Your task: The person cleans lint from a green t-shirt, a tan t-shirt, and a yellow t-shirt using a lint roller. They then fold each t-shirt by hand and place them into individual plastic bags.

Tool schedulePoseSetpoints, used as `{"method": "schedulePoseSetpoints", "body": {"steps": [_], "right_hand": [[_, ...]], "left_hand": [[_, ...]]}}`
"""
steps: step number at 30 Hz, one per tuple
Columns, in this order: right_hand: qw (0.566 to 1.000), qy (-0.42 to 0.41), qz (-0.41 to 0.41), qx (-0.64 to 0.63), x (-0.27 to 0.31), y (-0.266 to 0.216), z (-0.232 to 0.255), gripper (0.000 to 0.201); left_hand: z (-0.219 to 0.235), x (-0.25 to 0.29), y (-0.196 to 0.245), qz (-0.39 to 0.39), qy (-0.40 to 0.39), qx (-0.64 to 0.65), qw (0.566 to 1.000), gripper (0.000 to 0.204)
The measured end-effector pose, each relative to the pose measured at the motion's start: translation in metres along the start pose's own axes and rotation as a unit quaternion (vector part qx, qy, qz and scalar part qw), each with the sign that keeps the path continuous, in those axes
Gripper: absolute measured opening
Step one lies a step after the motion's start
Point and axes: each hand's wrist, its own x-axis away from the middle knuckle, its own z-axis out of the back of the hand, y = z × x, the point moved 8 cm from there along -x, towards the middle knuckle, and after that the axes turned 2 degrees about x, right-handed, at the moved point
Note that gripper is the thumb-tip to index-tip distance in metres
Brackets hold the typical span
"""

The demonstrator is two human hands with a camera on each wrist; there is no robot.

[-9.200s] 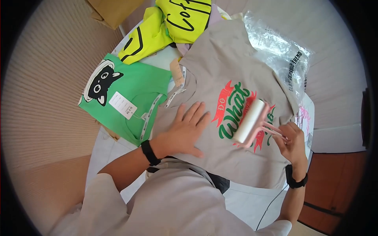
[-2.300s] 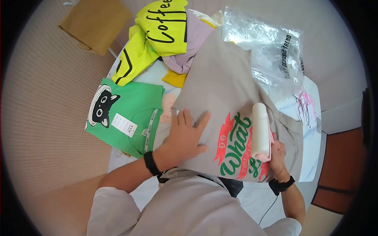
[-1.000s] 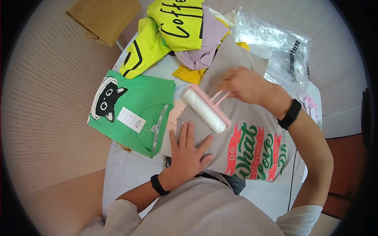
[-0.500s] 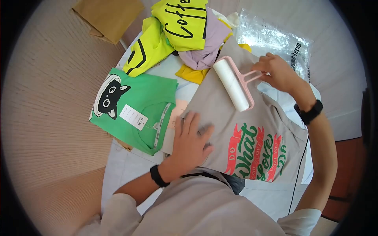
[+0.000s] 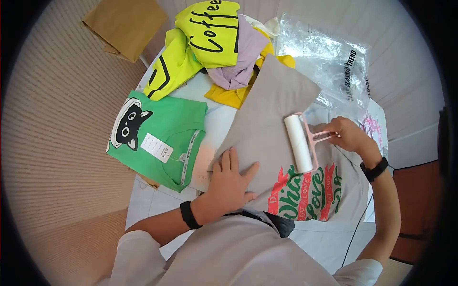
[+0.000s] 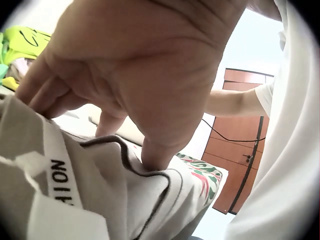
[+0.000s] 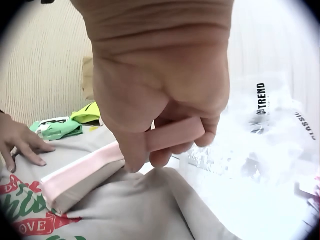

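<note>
A grey T-shirt (image 5: pixel 267 119) with a red and green lettered print (image 5: pixel 307 193) lies in front of the person. The left hand (image 5: pixel 231 186) rests on its near left part with fingers spread. In the left wrist view, that hand's fingertips touch the cloth beside a lettered neck tape (image 6: pixel 60 175). The right hand (image 5: pixel 352 136) grips the pink handle of a lint roller (image 5: pixel 299 145), whose white roll lies over the shirt at the print's upper edge. In the right wrist view, the fingers curl round the pink handle (image 7: pixel 175 135).
A green T-shirt (image 5: pixel 179 117) with a cat print and paper tag lies at left. Behind are a bright yellow garment (image 5: pixel 214 43), a lilac one (image 5: pixel 245 59) and a clear plastic bag (image 5: pixel 324 62). A brown paper bag (image 5: pixel 124 28) is at the far left.
The roller swept from near the left hand to the shirt's upper right, then down toward the print. Since the oldest frame the shirt has shifted, its neckline and tag turned from view.
</note>
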Motion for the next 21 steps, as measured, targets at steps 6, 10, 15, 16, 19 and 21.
{"method": "schedulePoseSetpoints", "body": {"steps": [6, 10, 15, 16, 19, 21], "right_hand": [[0.989, 0.086, 0.115, 0.025, -0.006, -0.053, 0.029, 0.034], [0.977, 0.075, 0.174, 0.095, -0.052, -0.101, 0.002, 0.032], [0.980, -0.016, 0.085, 0.177, -0.121, -0.083, 0.002, 0.035], [0.976, -0.036, 0.056, 0.209, -0.133, -0.077, 0.009, 0.037], [0.960, 0.033, 0.055, 0.273, -0.143, -0.067, 0.041, 0.040], [0.955, 0.036, 0.046, 0.292, -0.144, -0.069, 0.050, 0.041]], "left_hand": [[-0.006, 0.033, 0.010, 0.007, 0.009, -0.005, 1.000, 0.085], [-0.002, 0.048, 0.015, 0.012, -0.020, -0.022, 0.999, 0.088], [0.002, 0.059, 0.015, 0.035, -0.008, -0.029, 0.999, 0.090], [0.002, 0.060, 0.015, 0.035, -0.004, -0.020, 0.999, 0.090], [0.001, 0.062, 0.012, 0.037, 0.009, -0.004, 0.999, 0.088], [0.002, 0.062, 0.011, 0.036, 0.017, -0.011, 0.999, 0.085]]}}
